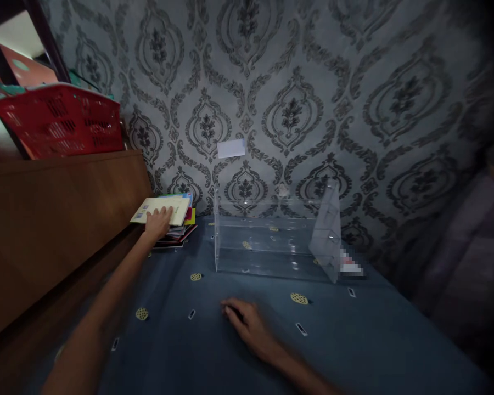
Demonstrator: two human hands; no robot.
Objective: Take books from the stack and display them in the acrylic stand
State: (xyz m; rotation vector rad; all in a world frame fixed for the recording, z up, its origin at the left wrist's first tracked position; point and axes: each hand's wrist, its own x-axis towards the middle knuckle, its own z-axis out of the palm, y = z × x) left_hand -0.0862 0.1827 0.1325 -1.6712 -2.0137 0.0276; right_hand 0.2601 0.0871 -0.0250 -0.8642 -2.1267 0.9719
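My left hand (159, 219) reaches out to a stack of books at the back left. Its fingers lie spread on the cream cover of the top book (180, 204); the thumb is hidden. Below that book, the edges of several more books (177, 237) show, some yellow, red and white. My right hand (249, 326) hovers over or rests on the blue cloth, loosely curled, a gap between thumb and fingers and nothing visible in it. Beyond it stands a clear acrylic rack (271, 263) with several tiers, holding no books.
A blue patterned cloth (168, 340) covers the surface. Along the left runs a wooden panel (57, 219), with a red plastic basket (66, 120) above it. Patterned wallpaper (292, 109) closes off the back, bearing a small white label (231, 148). Something pale and blurred-out (351, 266) lies right of the rack.
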